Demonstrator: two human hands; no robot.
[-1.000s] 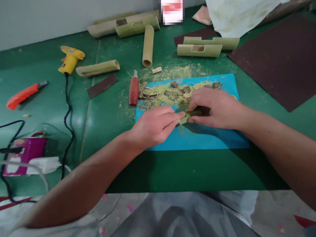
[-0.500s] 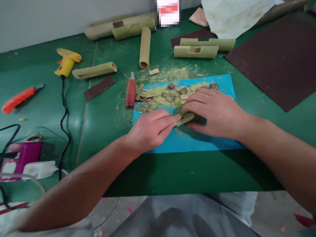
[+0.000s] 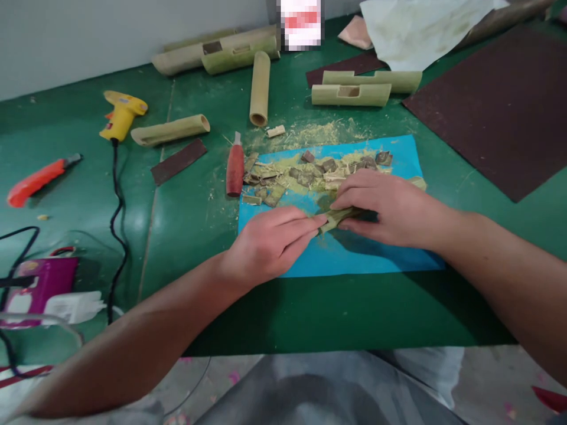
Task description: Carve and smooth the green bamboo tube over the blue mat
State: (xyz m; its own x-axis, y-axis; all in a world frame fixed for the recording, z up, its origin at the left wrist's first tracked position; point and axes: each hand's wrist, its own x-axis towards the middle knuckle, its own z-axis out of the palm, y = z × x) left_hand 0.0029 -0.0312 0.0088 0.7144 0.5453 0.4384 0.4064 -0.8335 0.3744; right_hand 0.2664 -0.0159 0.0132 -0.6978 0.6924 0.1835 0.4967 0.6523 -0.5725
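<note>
My right hand (image 3: 383, 203) curls over a narrow green bamboo piece (image 3: 337, 219) and holds it above the blue mat (image 3: 305, 260). At the left end of that piece, my left hand (image 3: 279, 239) is closed, its fingertips pressed against the bamboo. A small dark edge shows at those fingertips; what it belongs to is too small to make out. Behind the hands lie yellow-green shavings and small brown abrasive-looking scraps (image 3: 305, 177). A red-handled blade tool (image 3: 235, 168) rests by the mat's left edge. Another pale bamboo end (image 3: 419, 183) pokes out behind my right hand.
Cut bamboo tubes (image 3: 349, 94) lie at the back, with one upright-pointing tube (image 3: 260, 91) among them. To the left are a yellow glue gun (image 3: 121, 115), an orange cutter (image 3: 38, 182) and a purple power box (image 3: 46, 289). A large brown sheet (image 3: 496, 112) covers the right.
My right hand has slid slightly to the right and down, baring more of the bamboo piece between the hands. The left hand stays at its end. The whole view has shifted a little.
</note>
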